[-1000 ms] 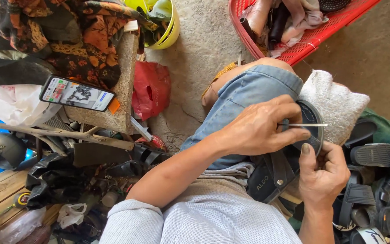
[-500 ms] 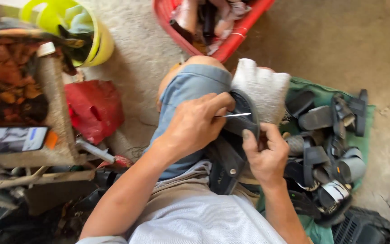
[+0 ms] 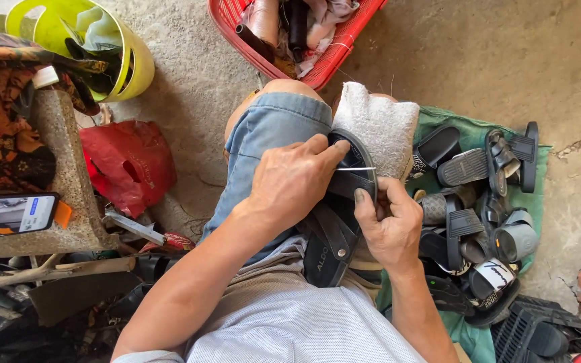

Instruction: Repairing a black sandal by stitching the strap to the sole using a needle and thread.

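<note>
left hand (image 3: 294, 181) now reaches farther over the black sandal (image 3: 344, 208), thumb at its rim; needle (image 3: 356, 169) lies level; right hand (image 3: 388, 225) grips lower.

You've got a black sandal (image 3: 341, 222) across your faded blue denim knee (image 3: 270, 134), a speckled white cloth (image 3: 381, 124) beside it. Red basket (image 3: 331, 64) up top, yellow-green bucket (image 3: 129, 67) to the left, crumpled red bag (image 3: 129, 165) below it. More black and grey sandals (image 3: 479, 208) sit on green sacking (image 3: 452, 117). Your shirt (image 3: 290, 323) is pale grey-blue check.
</note>
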